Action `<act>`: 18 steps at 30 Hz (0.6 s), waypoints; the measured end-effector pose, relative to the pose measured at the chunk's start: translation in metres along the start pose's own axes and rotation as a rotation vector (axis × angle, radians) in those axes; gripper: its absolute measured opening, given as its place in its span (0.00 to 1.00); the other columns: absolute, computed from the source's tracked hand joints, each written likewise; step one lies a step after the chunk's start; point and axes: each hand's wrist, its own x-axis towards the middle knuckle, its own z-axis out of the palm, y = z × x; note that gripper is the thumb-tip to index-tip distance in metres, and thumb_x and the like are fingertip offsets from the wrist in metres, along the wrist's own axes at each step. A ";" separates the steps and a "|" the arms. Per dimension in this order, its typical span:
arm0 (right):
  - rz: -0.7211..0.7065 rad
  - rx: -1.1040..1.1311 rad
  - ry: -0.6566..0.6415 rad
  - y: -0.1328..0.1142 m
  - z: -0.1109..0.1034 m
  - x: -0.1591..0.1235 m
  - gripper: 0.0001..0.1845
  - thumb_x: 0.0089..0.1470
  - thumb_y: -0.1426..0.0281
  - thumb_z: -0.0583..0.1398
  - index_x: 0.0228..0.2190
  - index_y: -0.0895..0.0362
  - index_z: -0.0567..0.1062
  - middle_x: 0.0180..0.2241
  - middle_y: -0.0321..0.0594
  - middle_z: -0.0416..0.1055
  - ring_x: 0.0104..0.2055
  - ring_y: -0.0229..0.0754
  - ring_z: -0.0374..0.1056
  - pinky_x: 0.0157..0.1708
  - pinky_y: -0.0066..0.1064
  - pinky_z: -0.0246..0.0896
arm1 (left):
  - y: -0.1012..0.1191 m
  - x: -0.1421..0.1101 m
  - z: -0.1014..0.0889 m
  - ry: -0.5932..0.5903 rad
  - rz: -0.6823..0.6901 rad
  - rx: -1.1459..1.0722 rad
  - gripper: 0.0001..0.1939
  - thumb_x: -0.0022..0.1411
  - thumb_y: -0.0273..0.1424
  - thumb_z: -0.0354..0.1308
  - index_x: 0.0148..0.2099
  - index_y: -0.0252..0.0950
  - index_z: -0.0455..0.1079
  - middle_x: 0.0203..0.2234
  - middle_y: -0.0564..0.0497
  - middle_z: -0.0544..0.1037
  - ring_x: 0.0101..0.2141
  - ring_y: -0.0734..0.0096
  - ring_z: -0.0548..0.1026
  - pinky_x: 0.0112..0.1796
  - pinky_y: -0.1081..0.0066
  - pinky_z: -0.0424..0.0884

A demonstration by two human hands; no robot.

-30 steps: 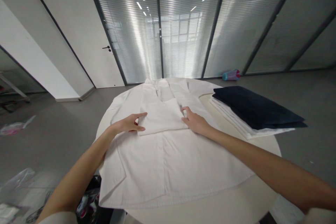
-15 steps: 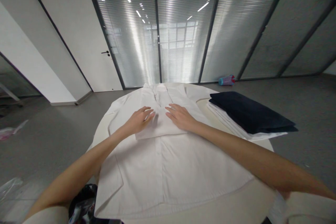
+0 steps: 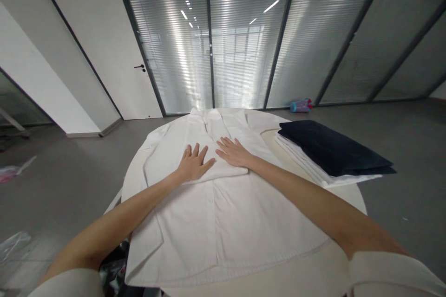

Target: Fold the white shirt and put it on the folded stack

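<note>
A white button-front shirt lies spread over the round table, its collar at the far edge and its hem towards me. Across its middle rests a folded white layer of cloth; whether it belongs to the shirt I cannot tell. My left hand is pressed on the left part of this layer, fingers spread. To the right, my right hand lies flat on the same layer with its fingers apart. Neither hand grips anything.
On the table's right side, a folded dark navy cloth sits on folded white cloth. A blue and pink object is on the floor by the glass wall. Clear plastic lies at the lower left.
My left hand has turned and spread its fingers, moving slightly right and nearer to me. My right hand has shifted a little left and flattened onto the cloth.
</note>
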 end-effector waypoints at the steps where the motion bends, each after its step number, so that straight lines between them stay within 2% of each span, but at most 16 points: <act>1: 0.005 -0.004 0.010 0.000 -0.001 0.000 0.40 0.68 0.50 0.37 0.70 0.60 0.50 0.72 0.49 0.37 0.74 0.50 0.32 0.69 0.55 0.27 | 0.002 -0.001 -0.002 -0.004 -0.030 -0.018 0.36 0.71 0.52 0.44 0.73 0.39 0.51 0.69 0.35 0.56 0.68 0.37 0.50 0.61 0.38 0.50; 4: 0.014 -0.016 0.080 -0.005 -0.007 -0.003 0.41 0.67 0.49 0.38 0.69 0.62 0.53 0.72 0.53 0.40 0.74 0.56 0.33 0.68 0.58 0.28 | 0.006 -0.002 -0.007 -0.026 -0.082 -0.081 0.38 0.69 0.55 0.44 0.72 0.40 0.53 0.69 0.35 0.55 0.68 0.34 0.50 0.62 0.39 0.49; 7: -0.022 0.009 0.126 -0.016 -0.010 -0.008 0.40 0.68 0.48 0.38 0.69 0.60 0.55 0.72 0.51 0.41 0.74 0.58 0.34 0.68 0.58 0.29 | 0.007 -0.003 -0.011 -0.043 -0.095 -0.108 0.39 0.68 0.57 0.43 0.72 0.40 0.53 0.69 0.35 0.55 0.68 0.31 0.50 0.62 0.39 0.48; 11: -0.108 0.058 0.037 -0.025 -0.003 -0.015 0.40 0.67 0.46 0.38 0.70 0.56 0.53 0.72 0.47 0.40 0.74 0.54 0.34 0.69 0.54 0.30 | 0.008 -0.004 -0.016 -0.065 -0.116 -0.091 0.39 0.68 0.58 0.40 0.73 0.42 0.52 0.70 0.37 0.53 0.68 0.31 0.48 0.61 0.39 0.48; 15: -0.080 0.079 -0.035 -0.013 0.004 -0.022 0.42 0.66 0.44 0.38 0.70 0.56 0.52 0.72 0.47 0.39 0.74 0.49 0.34 0.70 0.49 0.30 | 0.009 -0.005 -0.017 -0.113 -0.145 -0.078 0.41 0.68 0.60 0.38 0.73 0.43 0.50 0.71 0.35 0.49 0.68 0.30 0.47 0.62 0.41 0.47; 18: -0.036 0.076 -0.030 0.000 0.003 -0.028 0.41 0.66 0.45 0.39 0.70 0.56 0.52 0.72 0.47 0.37 0.74 0.49 0.32 0.70 0.52 0.29 | 0.004 -0.003 -0.013 -0.135 -0.159 -0.088 0.42 0.67 0.61 0.39 0.74 0.43 0.49 0.71 0.34 0.47 0.68 0.30 0.45 0.62 0.42 0.48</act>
